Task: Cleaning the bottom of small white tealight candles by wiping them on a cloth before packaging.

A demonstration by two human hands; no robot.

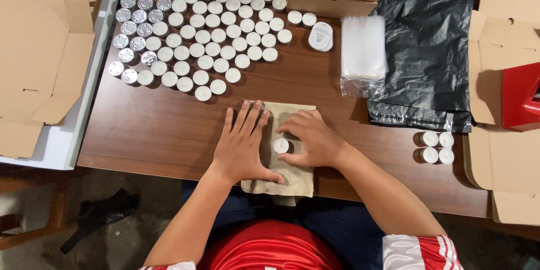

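Fingers of the left hand (243, 145) lie spread flat on a crumpled tan cloth (284, 183) at the brown wooden table's (163, 129) near edge; the right hand (311, 139) pinches a small white tealight candle (280, 145) resting on that cloth.

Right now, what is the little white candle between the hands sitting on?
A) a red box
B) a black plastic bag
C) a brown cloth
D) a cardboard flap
C: the little white candle sits on the brown cloth, with the left hand flat beside it and the right hand curled around it.
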